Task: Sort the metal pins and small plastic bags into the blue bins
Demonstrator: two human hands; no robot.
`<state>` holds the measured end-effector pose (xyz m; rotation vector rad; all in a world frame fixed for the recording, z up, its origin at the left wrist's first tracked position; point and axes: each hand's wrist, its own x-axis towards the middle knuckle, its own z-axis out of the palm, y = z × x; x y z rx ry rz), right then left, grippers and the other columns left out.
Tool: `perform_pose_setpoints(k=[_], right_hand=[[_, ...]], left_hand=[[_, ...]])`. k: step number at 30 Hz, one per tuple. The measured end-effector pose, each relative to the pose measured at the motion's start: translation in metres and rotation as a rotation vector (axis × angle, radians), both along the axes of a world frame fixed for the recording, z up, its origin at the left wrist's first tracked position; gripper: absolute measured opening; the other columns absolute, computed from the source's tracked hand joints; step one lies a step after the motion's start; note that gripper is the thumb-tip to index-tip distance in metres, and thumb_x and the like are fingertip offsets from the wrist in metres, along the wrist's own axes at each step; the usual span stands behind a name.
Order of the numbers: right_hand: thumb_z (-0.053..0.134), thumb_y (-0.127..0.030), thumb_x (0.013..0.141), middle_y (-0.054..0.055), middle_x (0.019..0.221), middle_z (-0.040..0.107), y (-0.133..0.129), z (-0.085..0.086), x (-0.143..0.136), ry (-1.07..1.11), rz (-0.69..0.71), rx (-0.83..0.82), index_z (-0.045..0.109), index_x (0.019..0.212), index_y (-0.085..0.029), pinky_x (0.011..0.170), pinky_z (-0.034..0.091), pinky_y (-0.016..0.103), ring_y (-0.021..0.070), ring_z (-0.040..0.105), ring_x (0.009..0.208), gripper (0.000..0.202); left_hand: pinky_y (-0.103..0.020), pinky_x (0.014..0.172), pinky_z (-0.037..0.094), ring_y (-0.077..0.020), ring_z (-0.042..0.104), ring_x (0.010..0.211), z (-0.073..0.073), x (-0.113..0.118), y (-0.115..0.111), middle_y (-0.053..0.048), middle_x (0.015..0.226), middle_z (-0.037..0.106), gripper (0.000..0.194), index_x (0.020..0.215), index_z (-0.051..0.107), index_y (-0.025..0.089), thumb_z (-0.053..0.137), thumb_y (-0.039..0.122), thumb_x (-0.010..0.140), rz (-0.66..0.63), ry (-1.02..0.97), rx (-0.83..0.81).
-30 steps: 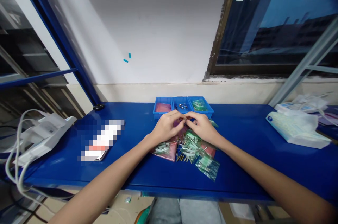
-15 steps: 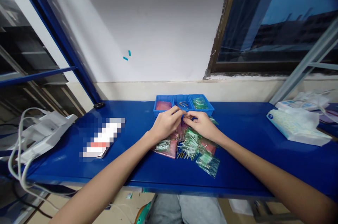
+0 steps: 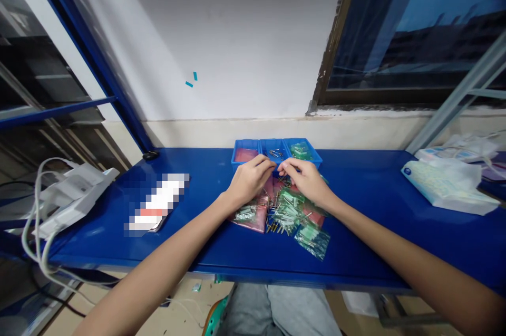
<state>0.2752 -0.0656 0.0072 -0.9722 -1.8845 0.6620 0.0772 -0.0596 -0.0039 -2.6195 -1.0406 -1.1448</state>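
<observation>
Above a pile of small bags, my left hand has its fingertips pinched together, and whatever lies in them is too small to make out. A short gap to the right, my right hand is pinched in the same way, its contents also unclear. Beneath them lie pink bags, green bags of small pieces and loose metal pins. One green bag rests nearest the table's front. Just behind my hands stand three joined blue bins, with a pink bag, metal pins and green bags inside.
On the blue table, a blurred-out phone-like object lies to the left. Farther left are a white power strip and cables. A tissue pack sits at the right. Wall and window stand behind the table.
My hands have drawn slightly apart, leaving a small gap between the fingertips. The view has shifted a little; the bags and bins look unchanged.
</observation>
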Motion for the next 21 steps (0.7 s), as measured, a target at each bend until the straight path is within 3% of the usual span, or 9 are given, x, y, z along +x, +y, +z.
perform_pose_setpoints(k=[3, 7, 13, 21], right_hand=[[0.057, -0.032, 0.092, 0.006, 0.088, 0.072, 0.004, -0.004, 0.001, -0.015, -0.043, 0.0, 0.067, 0.092, -0.021, 0.068, 0.05, 0.033, 0.0211, 0.066, 0.081, 0.015], [0.059, -0.028, 0.089, 0.005, 0.09, 0.073, 0.002, -0.005, 0.0, -0.033, 0.02, -0.005, 0.067, 0.091, -0.021, 0.072, 0.051, 0.034, 0.021, 0.067, 0.083, 0.011], [0.06, -0.029, 0.089, 0.003, 0.083, 0.071, -0.007, 0.0, -0.004, -0.016, 0.063, -0.031, 0.067, 0.085, -0.02, 0.066, 0.049, 0.031, 0.0191, 0.065, 0.075, 0.012], [0.06, -0.031, 0.09, 0.002, 0.078, 0.069, -0.002, -0.003, -0.002, -0.002, -0.005, 0.049, 0.067, 0.082, -0.019, 0.064, 0.046, 0.029, 0.017, 0.061, 0.071, 0.015]], left_hand=[[-0.031, 0.086, 0.057, -0.0158, 0.067, 0.096, -0.002, 0.001, 0.0, -0.007, 0.11, 0.069, 0.021, 0.117, 0.06, 0.017, 0.044, 0.021, 0.104, -0.064, -0.046, -0.004], [-0.033, 0.086, 0.058, -0.0165, 0.068, 0.101, -0.001, 0.002, -0.002, -0.009, 0.117, 0.069, 0.025, 0.127, 0.054, 0.018, 0.044, 0.023, 0.104, -0.085, -0.086, -0.006], [-0.032, 0.086, 0.057, -0.0159, 0.069, 0.098, -0.002, 0.001, 0.0, -0.008, 0.112, 0.072, 0.021, 0.117, 0.061, 0.018, 0.045, 0.023, 0.104, -0.104, -0.11, 0.019], [-0.033, 0.087, 0.057, -0.0179, 0.069, 0.1, -0.004, 0.001, 0.002, -0.009, 0.114, 0.072, 0.024, 0.121, 0.061, 0.017, 0.048, 0.02, 0.102, -0.132, -0.119, 0.041]])
